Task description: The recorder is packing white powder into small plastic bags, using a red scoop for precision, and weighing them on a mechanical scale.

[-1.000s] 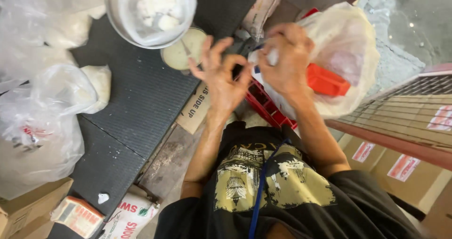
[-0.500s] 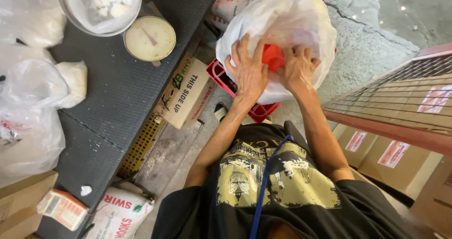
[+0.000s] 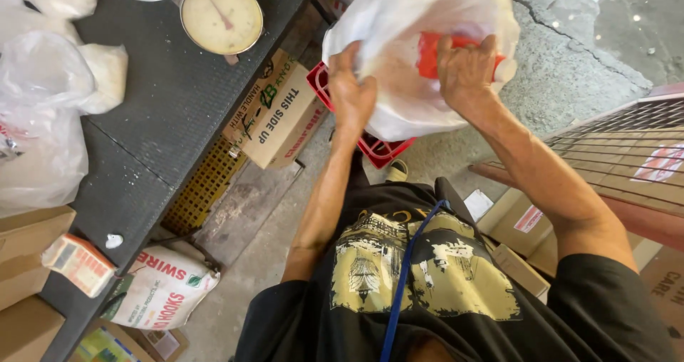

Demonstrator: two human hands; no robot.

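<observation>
white translucent bag [image 3: 420, 63], red crate [image 3: 381, 148], black table [image 3: 164, 98], cream scale dial [image 3: 221, 16]

Cracked concrete floor [image 3: 570, 70], dark table [image 3: 164, 112]

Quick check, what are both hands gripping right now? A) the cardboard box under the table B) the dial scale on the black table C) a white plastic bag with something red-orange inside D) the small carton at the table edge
C: the left hand and right hand both clutch the white plastic bag, a red-orange object showing through it, above the red crate.
</observation>
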